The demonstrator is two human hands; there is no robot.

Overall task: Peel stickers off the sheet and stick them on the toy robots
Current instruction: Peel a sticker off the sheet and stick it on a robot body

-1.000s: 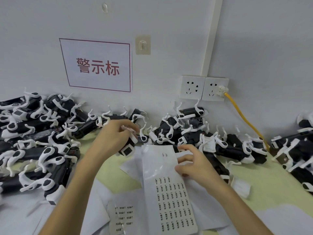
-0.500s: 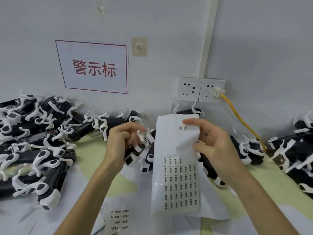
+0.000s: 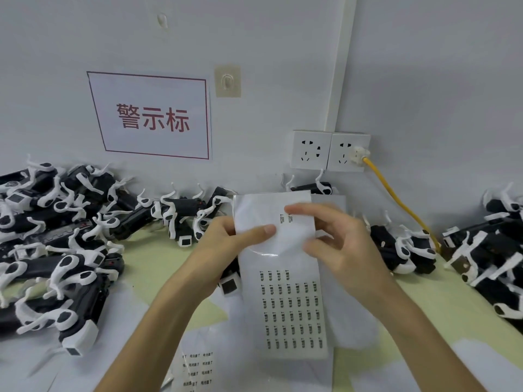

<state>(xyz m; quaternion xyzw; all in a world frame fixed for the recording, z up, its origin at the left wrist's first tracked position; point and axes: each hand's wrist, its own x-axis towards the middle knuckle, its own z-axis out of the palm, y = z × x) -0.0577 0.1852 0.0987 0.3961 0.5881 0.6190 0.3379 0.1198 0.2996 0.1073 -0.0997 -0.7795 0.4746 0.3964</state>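
1. head view: the sticker sheet (image 3: 291,306) is now held up off the green table (image 3: 158,264), between both hands. a second ago it lay flat under the right hand.
2. the left hand (image 3: 220,244), which a second ago held only a toy robot, now pinches the sheet's left edge, with the thumb pressed on the front. that toy robot (image 3: 229,285) pokes out beneath the hand, behind the sheet.
3. the right hand (image 3: 339,244) has moved from the sheet's edge to its face. its fingers are spread and the forefinger tip rests by two lone stickers (image 3: 285,218) near the top. the hand is blurred, and no lifted sticker corner can be made out.
4. this looks like the start of a peel, with one hand steadying the sheet and the other picking. no sticker seems to have gone onto this toy yet.
5. the sheet is glossy white backing, slightly bowed, with neat rows of tiny black-printed labels across its lower half.
6. the toys look like hard plastic, with black bodies and curved white limbs. they lie tangled in heaps (image 3: 70,250) to the left and right.
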